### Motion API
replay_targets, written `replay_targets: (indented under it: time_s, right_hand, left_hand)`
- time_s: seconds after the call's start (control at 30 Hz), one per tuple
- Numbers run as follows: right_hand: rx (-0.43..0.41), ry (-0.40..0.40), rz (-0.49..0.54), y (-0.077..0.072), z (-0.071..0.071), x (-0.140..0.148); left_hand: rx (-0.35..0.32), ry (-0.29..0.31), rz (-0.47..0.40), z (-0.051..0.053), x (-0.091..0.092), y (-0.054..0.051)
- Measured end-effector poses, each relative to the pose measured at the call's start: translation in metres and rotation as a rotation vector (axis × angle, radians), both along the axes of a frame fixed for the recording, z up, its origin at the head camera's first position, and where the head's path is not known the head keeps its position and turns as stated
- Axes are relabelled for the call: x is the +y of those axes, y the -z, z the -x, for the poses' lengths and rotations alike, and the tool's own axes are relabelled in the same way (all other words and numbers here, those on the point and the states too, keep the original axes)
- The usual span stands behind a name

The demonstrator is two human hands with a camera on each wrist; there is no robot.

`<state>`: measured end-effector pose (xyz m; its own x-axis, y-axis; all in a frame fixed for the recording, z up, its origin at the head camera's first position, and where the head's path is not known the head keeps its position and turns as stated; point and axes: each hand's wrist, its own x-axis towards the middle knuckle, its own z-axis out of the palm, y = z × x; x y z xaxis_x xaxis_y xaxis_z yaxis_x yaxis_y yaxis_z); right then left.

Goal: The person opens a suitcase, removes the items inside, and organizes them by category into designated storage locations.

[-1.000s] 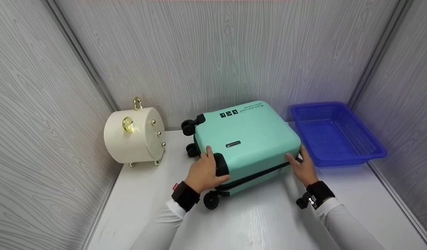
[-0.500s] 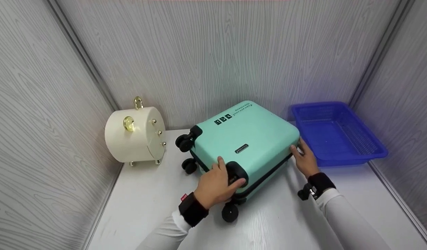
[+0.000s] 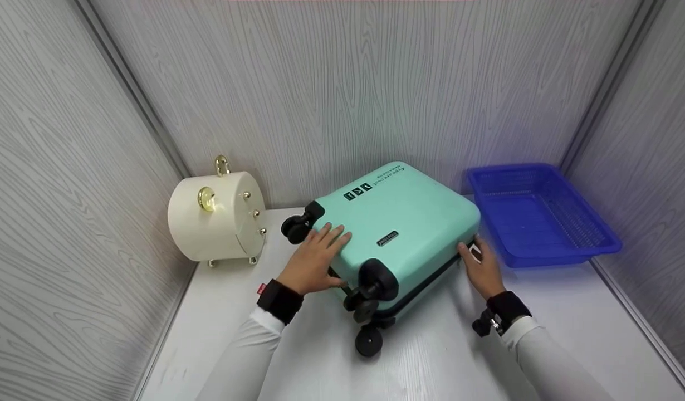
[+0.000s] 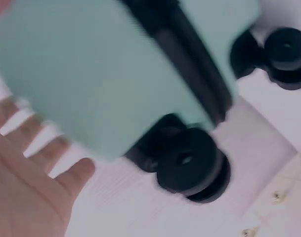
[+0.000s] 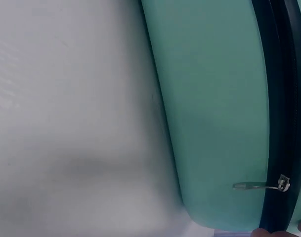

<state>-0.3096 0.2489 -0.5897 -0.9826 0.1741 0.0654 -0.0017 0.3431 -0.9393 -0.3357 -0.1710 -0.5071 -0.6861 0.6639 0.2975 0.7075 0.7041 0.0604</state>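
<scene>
The left hand (image 3: 312,264), fingers spread wide, lies at the wheeled end of the suitcase (image 3: 409,209), which sits mid-frame with its long axis slanting toward upper right, while the right hand (image 3: 483,270), grip unclear, meets its right corner.

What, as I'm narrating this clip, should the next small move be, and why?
Perhaps the right hand should pinch the silver metal zipper pull: it sits on the black zip band of the mint-green hard-shell suitcase, near the fingertips.
</scene>
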Motion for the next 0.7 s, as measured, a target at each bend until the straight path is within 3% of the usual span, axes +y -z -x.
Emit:
replay_targets:
  time_s: [0.17, 0.33, 0.43, 0.57, 0.7]
  right_hand:
    - [-0.047, -0.006, -0.04, -0.005, 0.008, -0.004]
    - [-0.034, -0.039, -0.121, -0.002, 0.018, -0.002]
    - [-0.052, -0.046, -0.133, 0.004, 0.02, -0.003]
    - [-0.072, 0.013, -0.124, 0.009, 0.024, -0.009]
    - [-0.028, 0.099, -0.164, 0.011, 0.026, -0.016]
  left_hand:
    - [0.076, -0.018, -0.018, 0.006, 0.002, 0.016]
    - [0.169, -0.039, -0.056, 0.007, 0.003, 0.022]
    - [0.183, -0.046, -0.073, 0.004, 0.003, 0.024]
    - [0.177, -0.032, -0.113, 0.0, 0.004, 0.026]
    - [0.203, -0.021, -0.136, 0.0, 0.006, 0.029]
